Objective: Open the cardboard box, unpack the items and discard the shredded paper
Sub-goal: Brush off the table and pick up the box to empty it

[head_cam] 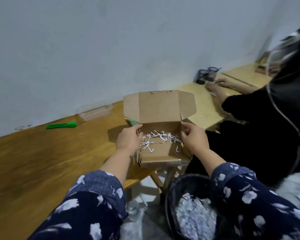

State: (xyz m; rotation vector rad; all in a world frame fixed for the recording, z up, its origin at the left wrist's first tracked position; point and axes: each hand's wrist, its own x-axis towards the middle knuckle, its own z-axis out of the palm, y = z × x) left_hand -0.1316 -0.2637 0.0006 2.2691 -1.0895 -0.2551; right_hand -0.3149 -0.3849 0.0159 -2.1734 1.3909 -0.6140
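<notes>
The cardboard box (160, 155) stands at the right end of the wooden table (42, 158), its lid (158, 107) folded up and back. A few white strips of shredded paper (160, 138) lie on its floor. My left hand (129, 138) grips the box's left wall with fingers curled over the edge. My right hand (194, 138) holds the right wall, fingers curled at the rim. Below the table, a dark bin (185, 184) holds a heap of shredded paper (194, 215).
A green tool (62, 125) and a clear plastic tray (95, 112) lie on the table's far side by the wall. Another green item (132, 122) pokes out behind the box. A person in black (267, 122) sits at the right. A clear bottle (133, 207) stands on the floor.
</notes>
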